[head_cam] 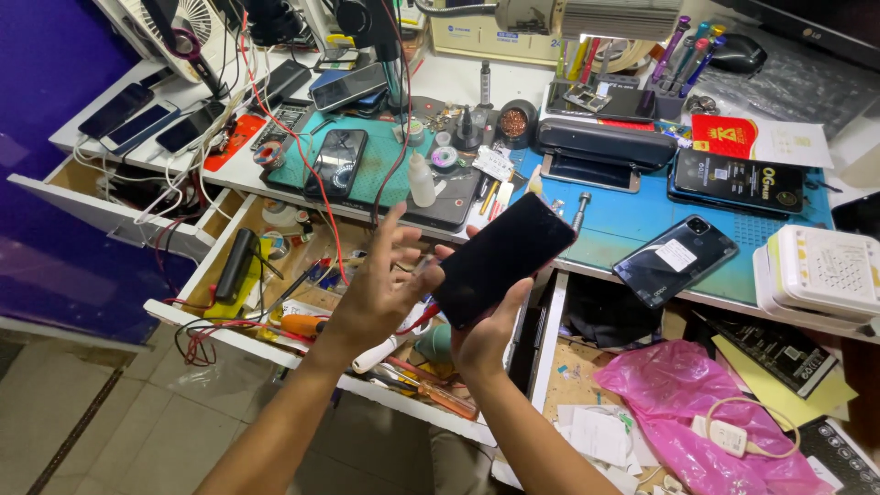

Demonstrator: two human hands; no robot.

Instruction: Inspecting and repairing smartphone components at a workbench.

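My right hand holds a black smartphone from below, its dark screen facing up and tilted toward the bench. My left hand hovers just left of the phone with fingers spread, fingertips near the phone's left edge, holding nothing. Both hands are above an open drawer full of tools and wires.
A cluttered repair bench has a blue mat, a green mat, several phones, a small white bottle, screwdrivers and a white box at right. A pink plastic bag lies in the lower right drawer. Cables hang at left.
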